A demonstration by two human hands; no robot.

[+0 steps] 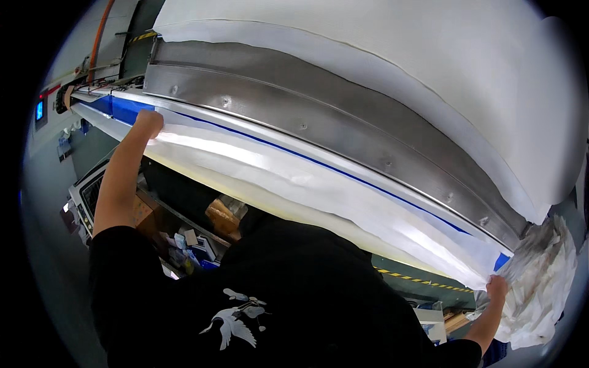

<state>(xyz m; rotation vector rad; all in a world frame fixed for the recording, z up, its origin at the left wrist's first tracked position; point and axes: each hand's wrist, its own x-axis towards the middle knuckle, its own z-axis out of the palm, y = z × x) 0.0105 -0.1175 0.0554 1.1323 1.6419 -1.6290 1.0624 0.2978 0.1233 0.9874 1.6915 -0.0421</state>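
A long, thin white sheet (307,181) stretches between my hands across a narrow machine bed with a blue strip (126,109) along it. My left hand (149,122) is closed on the sheet's left end, beside the blue strip. At the far right end, my right hand (497,287) pinches the sheet's near corner. Shallow creases run along the sheet, and I cannot tell whether it is cloth or film. Below its near edge shows a pale yellow band (264,205). Behind the bed rises a long grey metal plate (270,92) with several bolt heads.
White material (429,55) hangs beyond the metal plate. A crumpled white heap (540,288) lies at the right end. Boxes and small items (193,245) sit under the bed at left. Yellow-black tape (423,281) marks the floor. A small lit screen (40,110) stands far left.
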